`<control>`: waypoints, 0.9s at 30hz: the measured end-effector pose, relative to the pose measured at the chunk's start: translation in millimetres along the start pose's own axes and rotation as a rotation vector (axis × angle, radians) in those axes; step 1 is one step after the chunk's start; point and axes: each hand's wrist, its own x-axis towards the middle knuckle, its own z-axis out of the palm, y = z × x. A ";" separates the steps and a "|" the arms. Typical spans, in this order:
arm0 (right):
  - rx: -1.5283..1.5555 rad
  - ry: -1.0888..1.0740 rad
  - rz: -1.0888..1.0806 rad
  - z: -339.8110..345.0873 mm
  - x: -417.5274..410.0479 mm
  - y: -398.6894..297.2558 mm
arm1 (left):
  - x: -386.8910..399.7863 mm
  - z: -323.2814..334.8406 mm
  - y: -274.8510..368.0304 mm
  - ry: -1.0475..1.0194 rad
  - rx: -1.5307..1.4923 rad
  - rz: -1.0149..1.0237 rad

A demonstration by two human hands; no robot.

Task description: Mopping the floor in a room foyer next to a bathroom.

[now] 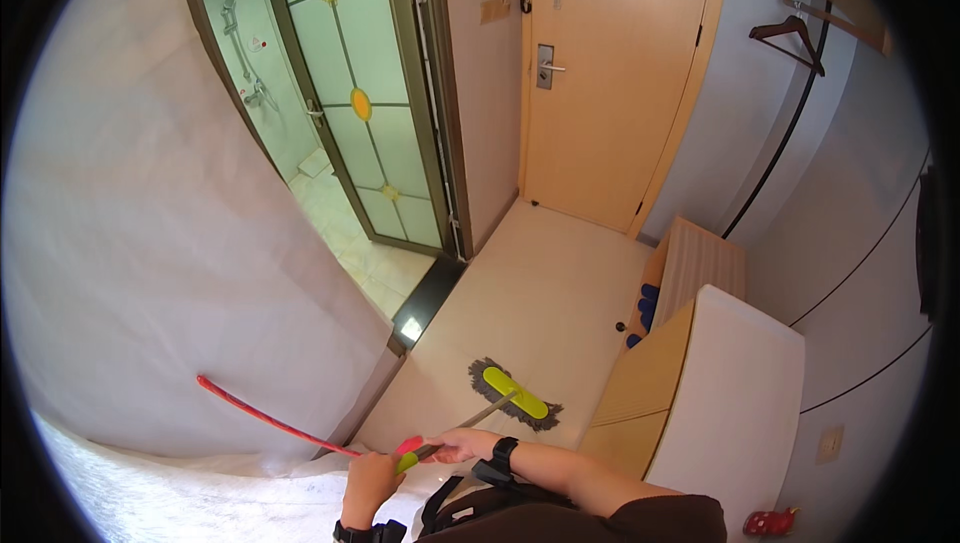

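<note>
A mop lies ahead of me on the floor, with a lime-green head plate [517,394] and a fringe of grey strands [480,372]. Its thin handle [487,413] slants up towards my body. My left hand [373,481] is closed around the handle near the lime-green sleeve [406,462]. Further down the shaft, my right hand [463,445] also holds it. A long red stick [277,419] runs from the wall side to behind my left hand. A pinkish-red piece [409,445] shows between the hands; whether it joins the stick is hidden.
Pale floor [551,273] runs to a closed wooden door [607,85]. At left are a wall [187,243], a glass bathroom door [364,104] standing ajar and a dark threshold [431,295]. A white-topped cabinet [739,378] and blue slippers [646,306] line the right. White bedding [150,498] is beside me.
</note>
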 end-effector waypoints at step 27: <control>0.124 0.112 -0.117 -108.6 -4.1 -8.0 | 43.2 38.7 31.0 -0.123 -0.053 0.264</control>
